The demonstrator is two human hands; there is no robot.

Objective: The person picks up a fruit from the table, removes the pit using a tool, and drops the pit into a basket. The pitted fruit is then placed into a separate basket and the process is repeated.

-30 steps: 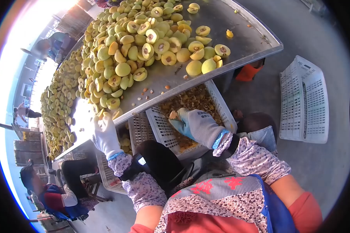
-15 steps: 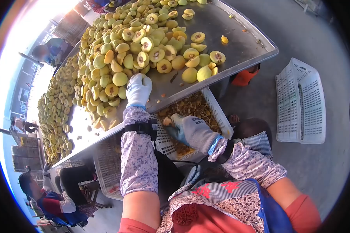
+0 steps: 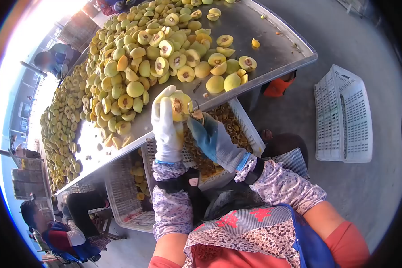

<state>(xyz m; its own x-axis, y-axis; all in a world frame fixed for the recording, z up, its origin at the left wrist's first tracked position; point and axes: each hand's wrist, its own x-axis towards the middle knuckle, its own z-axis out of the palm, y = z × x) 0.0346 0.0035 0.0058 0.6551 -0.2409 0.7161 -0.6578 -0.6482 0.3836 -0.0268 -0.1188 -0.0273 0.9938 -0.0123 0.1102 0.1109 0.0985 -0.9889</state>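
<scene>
My left hand [image 3: 167, 123], in a white glove, is closed around a peach half [image 3: 179, 106] and holds its cut face with the brown pit toward my right side. My right hand [image 3: 210, 138], in a grey and blue glove, grips a small pitting tool [image 3: 193, 106] with a thin curved metal loop. The loop is right at the edge of the peach half. Both hands are in front of the table's near edge, above a white crate [image 3: 250, 127] of brownish fruit scraps.
A large heap of halved peaches [image 3: 134, 67] covers much of the metal table [image 3: 272, 42], which has a raised rim. White crates [image 3: 344, 116] stand on the floor at right. Another crate [image 3: 125, 196] is under the table at left. A person [image 3: 62, 232] sits at lower left, others farther back.
My left hand has come back from the heap toward me, now with a peach half in it. My right hand has moved up to meet it, with the tool's loop now visible.
</scene>
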